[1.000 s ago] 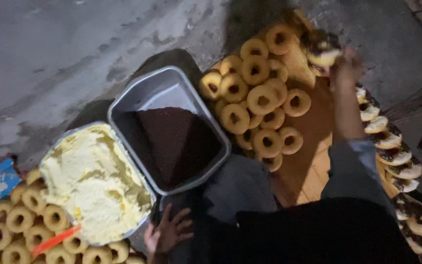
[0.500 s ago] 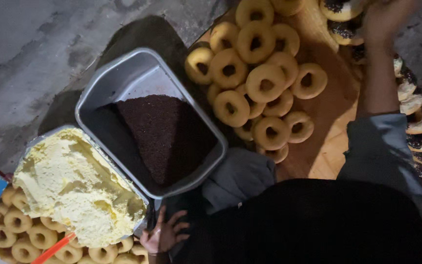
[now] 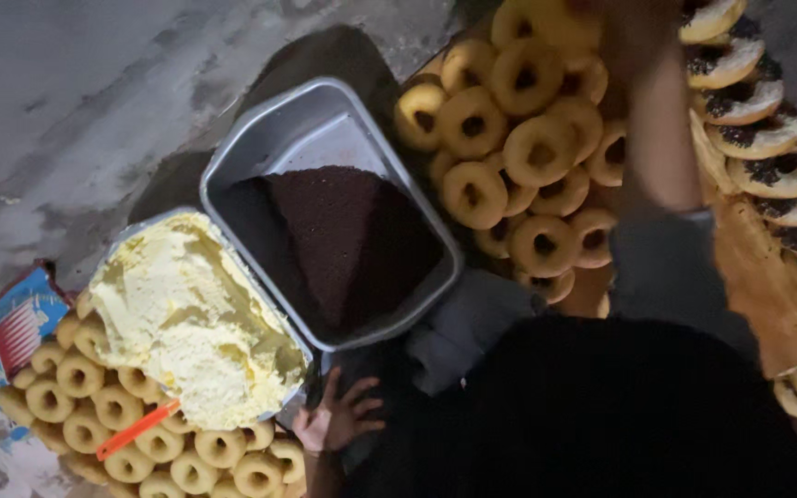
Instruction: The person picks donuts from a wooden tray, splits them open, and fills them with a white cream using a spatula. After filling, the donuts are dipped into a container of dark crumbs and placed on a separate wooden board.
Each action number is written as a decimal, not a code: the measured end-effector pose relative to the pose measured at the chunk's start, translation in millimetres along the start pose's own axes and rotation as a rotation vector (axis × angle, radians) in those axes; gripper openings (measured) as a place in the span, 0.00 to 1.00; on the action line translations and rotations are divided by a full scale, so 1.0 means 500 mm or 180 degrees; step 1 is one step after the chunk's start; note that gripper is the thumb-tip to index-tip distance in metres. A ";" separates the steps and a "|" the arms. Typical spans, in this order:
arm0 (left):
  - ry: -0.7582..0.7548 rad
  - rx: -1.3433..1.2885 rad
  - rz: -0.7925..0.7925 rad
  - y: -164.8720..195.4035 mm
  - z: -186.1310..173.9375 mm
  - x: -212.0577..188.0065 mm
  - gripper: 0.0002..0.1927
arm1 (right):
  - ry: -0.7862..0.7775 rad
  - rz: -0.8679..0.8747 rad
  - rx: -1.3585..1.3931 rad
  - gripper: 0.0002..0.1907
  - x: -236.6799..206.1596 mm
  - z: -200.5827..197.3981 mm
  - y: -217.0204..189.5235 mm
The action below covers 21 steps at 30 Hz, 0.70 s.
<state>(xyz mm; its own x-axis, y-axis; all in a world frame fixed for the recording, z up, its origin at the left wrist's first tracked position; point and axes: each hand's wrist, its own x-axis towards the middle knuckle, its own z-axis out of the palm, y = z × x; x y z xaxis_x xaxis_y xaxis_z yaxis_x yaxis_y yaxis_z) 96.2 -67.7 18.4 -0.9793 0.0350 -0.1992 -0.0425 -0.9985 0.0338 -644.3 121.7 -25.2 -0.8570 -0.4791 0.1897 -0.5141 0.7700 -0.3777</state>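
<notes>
Below, left hand (image 3: 336,420) spread, touching cream tray (image 3: 299,361).

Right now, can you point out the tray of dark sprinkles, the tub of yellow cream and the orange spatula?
tray of dark sprinkles (image 3: 232,171), head view, bare metal rim.
tub of yellow cream (image 3: 186,318), head view, middle of cream.
orange spatula (image 3: 136,431), head view, middle of handle.

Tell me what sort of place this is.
Probably a small doughnut-making stall or workshop on a bare concrete floor: heaps of plain ring doughnuts, a metal tray of chocolate sprinkles, a tub of yellow cream, and a row of topped doughnuts.
</notes>
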 end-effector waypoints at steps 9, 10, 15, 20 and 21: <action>-0.0097 0.0450 0.0134 0.006 0.007 0.053 0.45 | 0.0344 0.0226 0.1407 0.29 -0.209 0.038 -0.251; -0.0107 0.0629 0.0252 0.004 0.006 0.063 0.45 | 0.0350 0.0191 0.1776 0.30 -0.263 0.035 -0.292; 0.0381 0.1825 0.1259 -0.043 -0.040 0.092 0.39 | -0.1756 -0.1057 0.3751 0.37 -0.625 0.051 -0.527; 0.1531 0.2008 0.1774 -0.097 -0.093 0.073 0.24 | -0.3776 0.0899 0.4951 0.27 -0.823 0.069 -0.592; 0.1647 0.2149 0.1875 -0.099 -0.090 0.065 0.22 | -0.3818 0.1271 0.4953 0.27 -0.833 0.074 -0.603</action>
<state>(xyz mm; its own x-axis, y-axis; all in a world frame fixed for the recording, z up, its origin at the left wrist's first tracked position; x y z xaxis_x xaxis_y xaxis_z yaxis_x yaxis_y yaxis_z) 75.3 -19.0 -33.8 -0.6827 -0.6334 -0.3644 0.1577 -0.6146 0.7729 -131.2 73.5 -23.7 -0.1001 -0.8984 -0.4275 0.6936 0.2451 -0.6774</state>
